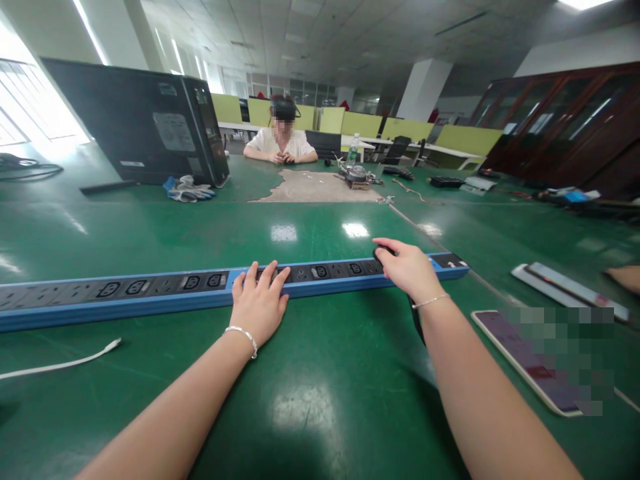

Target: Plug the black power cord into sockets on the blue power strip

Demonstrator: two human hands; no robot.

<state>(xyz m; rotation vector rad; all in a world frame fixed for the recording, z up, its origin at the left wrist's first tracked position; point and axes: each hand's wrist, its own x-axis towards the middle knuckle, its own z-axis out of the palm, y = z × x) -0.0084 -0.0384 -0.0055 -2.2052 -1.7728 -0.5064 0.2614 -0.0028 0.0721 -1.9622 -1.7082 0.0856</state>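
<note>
The left hand [257, 310], left of centre in the frame, lies with its fingers spread wide across the top of the strip [200, 300], gripping nothing. The right hand [407, 267], right of centre, has its thumb and index finger closed on a black plug [379, 253] over the strip near its right end; the hand hides most of the plug, so I cannot tell whether it is seated in a socket. A black cord [417, 323] shows below that wrist.

The strip, blue with a row of dark sockets, runs from the left edge of the frame to right of centre, on the green table [150, 233]. A white cable [75, 364] lies at lower left, its tip pointing toward the strip. At lower right is a phone [520, 360], with a long pale object [570, 292] just above it.

Farther out, a computer case [145, 127] fills the upper left, gloves [189, 189] beside its base. At upper centre a person [263, 141] in a white top sits across the table, with a bottle [353, 150] to the right.
</note>
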